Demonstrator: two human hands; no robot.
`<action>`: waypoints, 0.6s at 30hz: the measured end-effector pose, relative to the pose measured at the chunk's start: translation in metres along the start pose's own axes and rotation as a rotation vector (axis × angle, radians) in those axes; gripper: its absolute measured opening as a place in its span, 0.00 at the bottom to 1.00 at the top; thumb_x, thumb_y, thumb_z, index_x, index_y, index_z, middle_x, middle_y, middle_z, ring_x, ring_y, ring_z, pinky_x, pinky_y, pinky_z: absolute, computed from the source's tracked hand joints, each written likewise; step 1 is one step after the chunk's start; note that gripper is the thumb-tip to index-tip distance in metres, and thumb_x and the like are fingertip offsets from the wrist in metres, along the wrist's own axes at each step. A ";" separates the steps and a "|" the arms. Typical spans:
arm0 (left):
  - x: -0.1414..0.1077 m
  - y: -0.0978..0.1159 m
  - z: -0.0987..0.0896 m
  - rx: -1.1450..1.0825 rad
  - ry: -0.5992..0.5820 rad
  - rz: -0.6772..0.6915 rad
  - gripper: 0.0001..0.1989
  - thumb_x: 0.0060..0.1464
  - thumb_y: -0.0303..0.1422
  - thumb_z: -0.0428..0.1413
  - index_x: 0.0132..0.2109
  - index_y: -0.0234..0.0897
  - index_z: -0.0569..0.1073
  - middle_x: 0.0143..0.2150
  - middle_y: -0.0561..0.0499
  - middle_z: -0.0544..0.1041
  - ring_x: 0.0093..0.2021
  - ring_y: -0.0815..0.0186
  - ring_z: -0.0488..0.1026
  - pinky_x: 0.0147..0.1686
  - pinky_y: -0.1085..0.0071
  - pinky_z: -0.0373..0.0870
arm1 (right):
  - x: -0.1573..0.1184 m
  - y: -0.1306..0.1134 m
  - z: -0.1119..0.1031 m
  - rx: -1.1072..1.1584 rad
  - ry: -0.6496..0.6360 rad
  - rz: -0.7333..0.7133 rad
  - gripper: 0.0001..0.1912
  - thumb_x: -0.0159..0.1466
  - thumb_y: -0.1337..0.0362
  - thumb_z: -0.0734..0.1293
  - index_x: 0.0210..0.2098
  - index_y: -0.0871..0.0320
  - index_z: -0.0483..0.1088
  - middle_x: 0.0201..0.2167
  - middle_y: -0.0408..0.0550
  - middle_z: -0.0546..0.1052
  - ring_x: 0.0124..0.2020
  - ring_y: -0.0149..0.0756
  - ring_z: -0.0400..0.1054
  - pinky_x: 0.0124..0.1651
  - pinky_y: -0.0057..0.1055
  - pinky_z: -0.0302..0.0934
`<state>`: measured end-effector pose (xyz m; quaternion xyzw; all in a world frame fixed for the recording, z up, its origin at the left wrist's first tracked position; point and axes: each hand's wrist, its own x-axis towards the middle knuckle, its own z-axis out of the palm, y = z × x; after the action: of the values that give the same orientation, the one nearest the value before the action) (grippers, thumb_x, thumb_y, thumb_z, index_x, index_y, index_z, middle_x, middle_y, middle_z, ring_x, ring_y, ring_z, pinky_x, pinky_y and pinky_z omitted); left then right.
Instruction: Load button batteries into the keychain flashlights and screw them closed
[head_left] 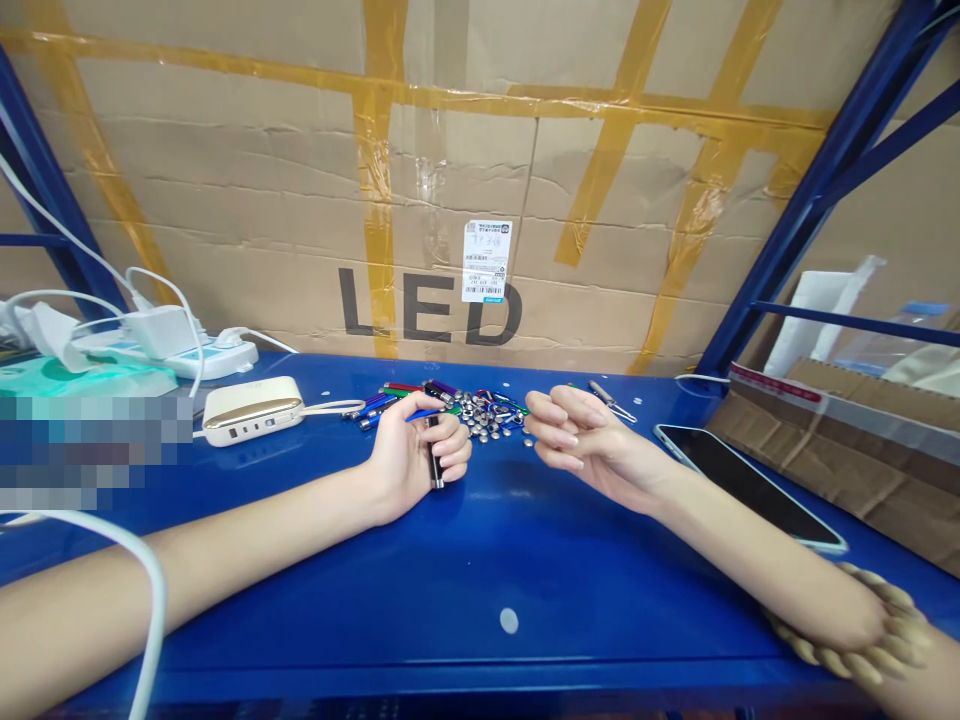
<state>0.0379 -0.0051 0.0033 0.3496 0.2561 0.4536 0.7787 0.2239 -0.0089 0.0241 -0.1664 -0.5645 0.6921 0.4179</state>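
My left hand (416,458) grips a small black metal flashlight (435,456) upright, with a thin blue item (421,414) under its fingers. A heap of several coloured mini flashlights (397,402) lies just beyond that hand. Beside them are many silver button cells (480,422) mixed with small coloured carabiner clips (504,404). My right hand (581,432) hovers at the heap's right side, with its fingertips curled, thumb apart from them, and nothing visible between them. A small metal tool (611,400) lies just beyond those fingers.
A cream power bank (251,411) lies left of the heap on the blue metal shelf (495,600). A black-screened tablet (750,485) lies right of my right arm. A power strip (172,356) with white cables sits back left, and a cardboard box (847,450) stands at right.
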 end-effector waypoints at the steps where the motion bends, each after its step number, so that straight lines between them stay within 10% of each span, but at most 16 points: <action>1: 0.000 0.000 0.000 -0.001 0.001 0.000 0.19 0.49 0.33 0.41 0.14 0.39 0.46 0.13 0.54 0.49 0.15 0.70 0.51 0.15 0.74 0.51 | 0.000 0.001 -0.001 -0.030 0.012 0.000 0.17 0.38 0.83 0.56 0.17 0.60 0.42 0.20 0.36 0.51 0.20 0.20 0.46 0.18 0.20 0.40; 18: 0.001 0.000 -0.002 0.005 -0.019 0.009 0.18 0.49 0.33 0.41 0.14 0.38 0.46 0.13 0.53 0.50 0.15 0.70 0.50 0.16 0.73 0.50 | 0.011 0.017 -0.037 -1.387 0.153 -0.300 0.13 0.48 0.79 0.56 0.20 0.58 0.67 0.27 0.44 0.69 0.30 0.31 0.64 0.35 0.29 0.58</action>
<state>0.0371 -0.0037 0.0016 0.3570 0.2483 0.4531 0.7782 0.2365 0.0234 -0.0007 -0.3625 -0.8605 0.0948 0.3451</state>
